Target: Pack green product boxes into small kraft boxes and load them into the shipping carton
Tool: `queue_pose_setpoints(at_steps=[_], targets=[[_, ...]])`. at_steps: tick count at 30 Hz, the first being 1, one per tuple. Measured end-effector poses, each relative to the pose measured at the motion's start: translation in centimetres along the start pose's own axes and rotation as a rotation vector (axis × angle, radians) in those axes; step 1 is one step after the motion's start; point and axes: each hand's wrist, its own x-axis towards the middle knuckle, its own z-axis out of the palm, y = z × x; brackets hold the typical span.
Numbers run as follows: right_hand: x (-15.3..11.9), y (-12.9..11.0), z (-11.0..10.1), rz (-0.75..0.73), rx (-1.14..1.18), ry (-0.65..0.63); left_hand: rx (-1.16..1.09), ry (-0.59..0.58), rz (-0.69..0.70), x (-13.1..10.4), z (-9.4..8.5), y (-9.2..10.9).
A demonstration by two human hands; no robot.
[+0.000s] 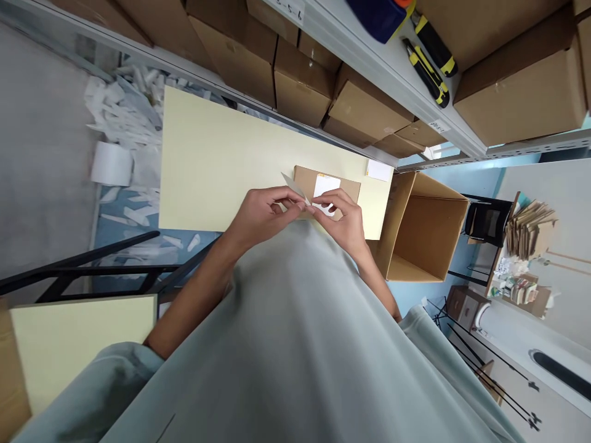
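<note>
Both hands meet over the near side of the cream table, in front of my body. My left hand (268, 212) is closed in a pinch on a thin, pale slip of paper (292, 184) that sticks up at a slant. At the slip's lower corner, the thumb and forefinger of my right hand (341, 223) pinch it too, close to the left fingertips. Just behind the fingers a flat brown cardboard box (349, 187) lies on the table, with a white label (327, 183) on its top. My right hand partly covers the box and label.
A white stack of labels (378, 170) lies at the table's (207, 166) right end. Beside it stands a large open carton (427, 237). Shelves behind hold boxes (305, 86) and utility knives (425, 72). Paper scraps (133, 111) and a white roll (111, 164) are at left.
</note>
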Motion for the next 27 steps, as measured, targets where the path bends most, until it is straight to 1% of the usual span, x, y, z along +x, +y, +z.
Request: queue_pose_setpoints(at_steps=[4, 9, 13, 16, 19, 22, 24, 26, 27], targets=[[0.2, -0.6, 0.3, 0.035, 0.007, 0.011, 0.014, -0.005, 0.041, 0.0, 0.1, 0.5], [0.4, -1.4, 1.2, 0.062, 0.029, -0.021, -0.015, -0.021, 0.046, -0.4, -0.6, 0.0], [0.4, -1.8, 2.8, 0.092, 0.055, 0.014, -0.034, -0.037, 0.053, -0.7, -1.8, -1.2], [0.6, -1.4, 3.9, 0.181, 0.067, 0.077, -0.062, -0.005, 0.005, -0.6, -3.5, -2.9], [0.6, -0.6, 4.3, 0.296, 0.097, 0.183, -0.069, 0.053, -0.074, -0.1, -6.2, -5.6], [0.2, 0.0, 4.1, 0.38, 0.125, 0.287, -0.021, 0.111, -0.13, 0.8, -10.1, -8.7], [-0.2, 0.0, 3.8, 0.42, 0.14, 0.339, 0.054, 0.18, -0.163, 1.5, -13.4, -10.3], [-0.7, -0.4, 3.6, 0.453, 0.162, 0.376, 0.175, 0.3, -0.207, 2.3, -17.3, -11.3], [-1.0, -0.8, 3.6, 0.464, 0.175, 0.398, 0.249, 0.38, -0.238, 2.7, -19.5, -11.6]])
